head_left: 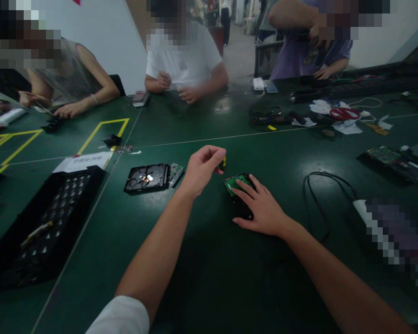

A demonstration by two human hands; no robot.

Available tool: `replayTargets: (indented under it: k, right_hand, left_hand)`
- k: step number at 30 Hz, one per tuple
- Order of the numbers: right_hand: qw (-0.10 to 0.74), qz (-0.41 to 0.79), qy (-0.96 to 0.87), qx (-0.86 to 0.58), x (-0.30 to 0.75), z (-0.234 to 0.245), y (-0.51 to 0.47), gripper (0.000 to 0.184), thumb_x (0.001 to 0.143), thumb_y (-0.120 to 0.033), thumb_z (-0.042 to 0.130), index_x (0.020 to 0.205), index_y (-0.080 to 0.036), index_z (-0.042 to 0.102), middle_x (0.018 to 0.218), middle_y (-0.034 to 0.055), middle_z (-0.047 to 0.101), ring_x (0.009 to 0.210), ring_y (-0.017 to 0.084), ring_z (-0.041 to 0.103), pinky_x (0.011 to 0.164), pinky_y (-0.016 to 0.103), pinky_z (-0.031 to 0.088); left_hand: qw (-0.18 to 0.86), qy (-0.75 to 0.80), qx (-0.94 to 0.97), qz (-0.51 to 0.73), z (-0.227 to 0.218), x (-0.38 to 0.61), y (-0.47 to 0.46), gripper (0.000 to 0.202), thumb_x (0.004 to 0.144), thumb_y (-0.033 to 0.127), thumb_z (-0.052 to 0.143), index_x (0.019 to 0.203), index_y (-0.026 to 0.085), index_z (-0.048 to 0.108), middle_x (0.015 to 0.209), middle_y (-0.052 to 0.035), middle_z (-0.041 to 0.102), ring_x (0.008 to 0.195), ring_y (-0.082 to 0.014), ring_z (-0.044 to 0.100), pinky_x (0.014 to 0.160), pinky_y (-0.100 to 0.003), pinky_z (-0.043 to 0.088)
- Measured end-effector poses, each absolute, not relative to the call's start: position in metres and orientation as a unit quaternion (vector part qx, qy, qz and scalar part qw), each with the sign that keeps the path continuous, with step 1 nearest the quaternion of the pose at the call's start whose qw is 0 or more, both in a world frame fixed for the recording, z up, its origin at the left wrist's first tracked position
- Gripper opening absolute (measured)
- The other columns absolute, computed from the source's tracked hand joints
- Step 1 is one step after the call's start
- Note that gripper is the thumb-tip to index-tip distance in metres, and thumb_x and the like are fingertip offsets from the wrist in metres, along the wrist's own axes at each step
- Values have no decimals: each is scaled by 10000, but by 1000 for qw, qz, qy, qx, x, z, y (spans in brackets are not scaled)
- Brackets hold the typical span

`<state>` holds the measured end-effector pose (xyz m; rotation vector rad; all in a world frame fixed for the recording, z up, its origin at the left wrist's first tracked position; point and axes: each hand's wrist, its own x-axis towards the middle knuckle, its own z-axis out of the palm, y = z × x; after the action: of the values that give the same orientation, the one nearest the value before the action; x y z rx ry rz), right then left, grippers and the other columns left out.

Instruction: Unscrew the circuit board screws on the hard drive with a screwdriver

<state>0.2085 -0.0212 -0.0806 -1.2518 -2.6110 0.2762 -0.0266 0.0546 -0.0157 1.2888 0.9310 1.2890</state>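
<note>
In front of me a hard drive (pixel 243 207) lies on the green table, its green circuit board facing up. My right hand (pixel 264 208) rests over it with fingers spread, holding it against the table and hiding part of it. Above its far left corner, my left hand (pixel 205 169) is closed in a pinch on a small yellow-and-black tool (pixel 224 162), apparently a screwdriver; most of it is hidden by the fingers. Left of that hand lies another black hard drive (pixel 146 179), with a loose green circuit board (pixel 176 174) beside it.
A long black tray (pixel 52 218) with small metal parts stands at left. On the right are a black cable (pixel 310 185), a blurred-out device (pixel 397 232) and another drive (pixel 390 160). Cables and gloves (pixel 323 107) lie farther back. Several people sit or stand across the table.
</note>
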Motion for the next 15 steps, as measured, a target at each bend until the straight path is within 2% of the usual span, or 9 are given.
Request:
replayTargets:
  k: [4, 7, 10, 15]
  right_hand:
    - [106, 98, -891, -431, 208, -80, -21, 905, 899, -777, 576, 1628, -261, 432, 1747, 85, 314, 1624, 494, 86, 1239, 724, 277]
    - [107, 99, -889, -434, 207, -79, -21, 900, 900, -777, 576, 1625, -262, 438, 1742, 90, 326, 1624, 496, 83, 1233, 735, 277]
    - [107, 99, -889, -433, 207, -79, -21, 899, 897, -776, 579, 1623, -264, 441, 1738, 93, 335, 1625, 494, 82, 1232, 739, 272]
    - [109, 98, -890, -432, 208, -78, -21, 907, 897, -784, 578, 1620, -252, 447, 1743, 94, 325, 1624, 494, 81, 1243, 715, 271]
  left_hand:
    - [497, 403, 528, 558, -17, -23, 55, 299, 879, 414, 819, 954, 175, 655, 928, -68, 723, 832, -155, 681, 585, -210, 577]
    - [496, 385, 550, 551, -16, -21, 53, 300, 897, 422, 799, 1043, 197, 663, 882, -38, 690, 803, -145, 663, 568, -200, 562]
    - [489, 385, 577, 529, -13, -22, 52, 272, 963, 455, 702, 1104, 224, 726, 921, -43, 669, 817, -143, 636, 573, -201, 561]
    - [535, 363, 564, 514, -11, -26, 51, 269, 1003, 431, 595, 1040, 223, 762, 1030, -69, 692, 937, -180, 658, 610, -238, 588]
